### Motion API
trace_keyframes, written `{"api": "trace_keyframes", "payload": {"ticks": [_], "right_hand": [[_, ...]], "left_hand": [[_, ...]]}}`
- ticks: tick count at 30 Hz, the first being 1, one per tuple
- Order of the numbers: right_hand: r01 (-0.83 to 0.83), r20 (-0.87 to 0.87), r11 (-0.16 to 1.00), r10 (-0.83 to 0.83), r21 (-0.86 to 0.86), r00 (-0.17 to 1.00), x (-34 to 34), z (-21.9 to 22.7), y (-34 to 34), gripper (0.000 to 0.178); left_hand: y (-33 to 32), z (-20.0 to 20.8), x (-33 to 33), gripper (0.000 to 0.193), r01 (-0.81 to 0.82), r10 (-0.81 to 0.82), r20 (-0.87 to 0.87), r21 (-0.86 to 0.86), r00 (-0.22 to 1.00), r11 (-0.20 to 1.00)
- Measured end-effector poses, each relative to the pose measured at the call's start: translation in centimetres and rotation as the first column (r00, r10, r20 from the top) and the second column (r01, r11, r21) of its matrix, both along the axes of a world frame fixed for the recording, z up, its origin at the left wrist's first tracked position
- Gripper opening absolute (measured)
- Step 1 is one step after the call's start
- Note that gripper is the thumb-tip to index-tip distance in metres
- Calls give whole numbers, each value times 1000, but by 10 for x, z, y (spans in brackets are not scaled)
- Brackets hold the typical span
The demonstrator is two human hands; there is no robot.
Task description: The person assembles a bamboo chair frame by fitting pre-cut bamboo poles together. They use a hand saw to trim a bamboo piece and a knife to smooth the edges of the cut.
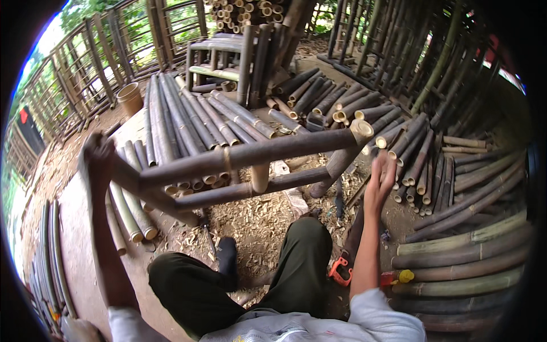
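A bamboo frame (250, 153) hangs tilted before me, above my knees. Two long dark rails, joined by a short pale strut (260, 178), run between two thicker end posts. At its left end my left hand (98, 153) is closed round the top of a post, the fingers partly in shadow. The right post (345, 157) shows a pale cut top. Just to the right of that post is my right hand (382, 178), its fingers stretched upward and not wrapped round it; whether it touches the post I cannot tell.
Cut bamboo poles (171, 114) lie in rows ahead, with more stacks (473, 251) at the right. An orange-handled saw (341, 271) and a yellow-capped bottle (405, 276) are by my right leg. Wood chips (256, 225) cover the ground. A bamboo bench (216, 71) stands behind.
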State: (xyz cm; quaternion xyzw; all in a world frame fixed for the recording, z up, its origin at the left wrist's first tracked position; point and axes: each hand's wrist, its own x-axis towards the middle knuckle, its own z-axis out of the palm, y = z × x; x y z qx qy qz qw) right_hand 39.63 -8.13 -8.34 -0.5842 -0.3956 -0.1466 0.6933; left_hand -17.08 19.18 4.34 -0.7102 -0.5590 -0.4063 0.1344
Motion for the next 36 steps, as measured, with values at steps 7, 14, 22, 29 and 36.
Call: {"api": "trace_keyframes", "payload": {"ticks": [7,14,22,29,36], "right_hand": [[-283,-459,822,30,-493,888,-52,-145,-158,32],[-488,-761,725,-79,-487,644,-91,-198,-203,32],[-662,-747,741,502,111,437,-39,-78,-39,51],[-533,-731,630,682,564,32,-50,-25,22,55],[-653,-660,520,750,551,40,-99,30,44,42]], "left_hand": [[-169,-57,-71,49,5,-19,371,40,928,999],[-196,-68,-87,48,-164,150,351,9,924,986],[-157,6,49,57,-201,260,-236,246,936,948],[-112,-6,213,85,372,-783,-126,-827,610,422],[-62,-19,169,89,209,-761,124,-978,636,15]]}}
